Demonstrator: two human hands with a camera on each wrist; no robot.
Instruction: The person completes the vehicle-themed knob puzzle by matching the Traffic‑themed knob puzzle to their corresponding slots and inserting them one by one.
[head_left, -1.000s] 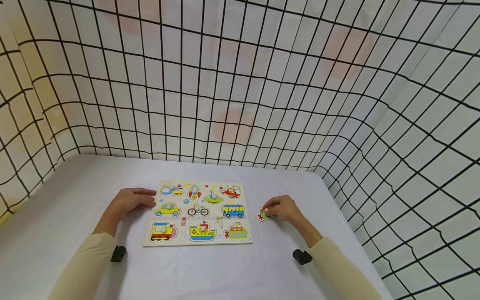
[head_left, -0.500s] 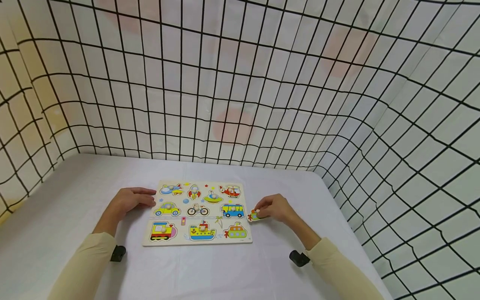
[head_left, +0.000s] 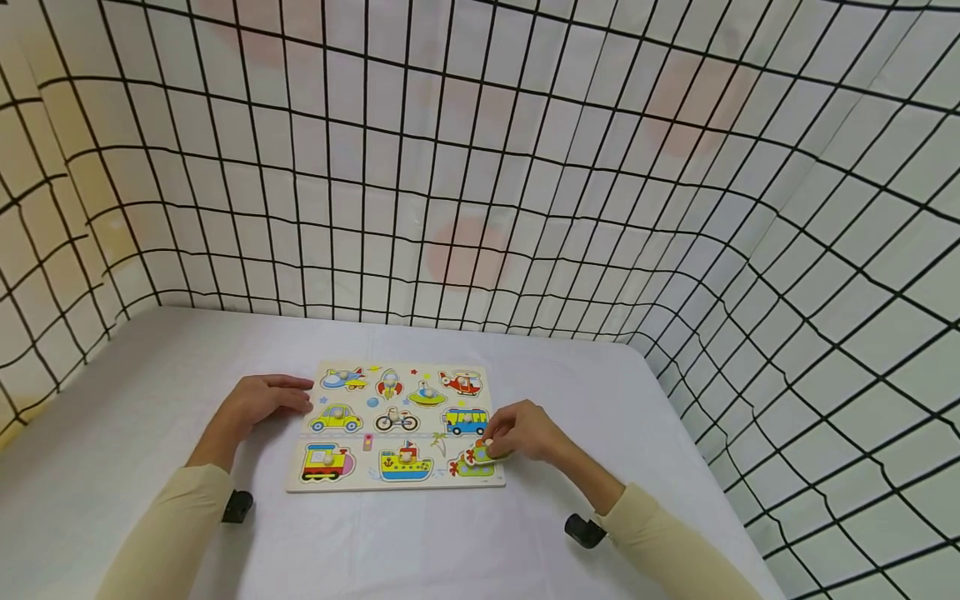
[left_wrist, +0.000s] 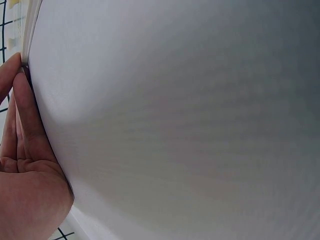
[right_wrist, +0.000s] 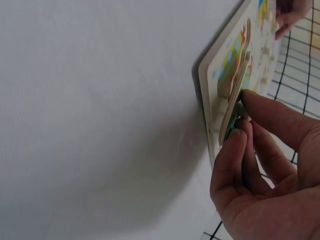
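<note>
My right hand (head_left: pixel 527 431) pinches a green and red submarine puzzle piece (head_left: pixel 478 454) between thumb and fingers. In the head view the piece overlaps the submarine picture at the front right of the wooden peg puzzle board (head_left: pixel 431 434). Seen from the right wrist, the thin piece (right_wrist: pixel 234 107) is tilted, close over the board's surface. My left hand (head_left: pixel 258 400) lies flat on the table with relaxed fingers, and its fingertips are right at the board's left edge. In the left wrist view, the fingers of that left hand (left_wrist: pixel 25 130) meet the board edge.
Other knobbed pieces sit in the board, among them a train (head_left: pixel 326 463), a ship (head_left: pixel 405 463), a bus (head_left: pixel 465 422) and a car (head_left: pixel 336 419). A white cloth covers the table (head_left: pixel 390 550). A black wire grid (head_left: pixel 450 200) borders its back and sides.
My right hand has carried the submarine piece left and towards me, from the table right of the board to over the board's front right corner. The left hand has stayed put.
</note>
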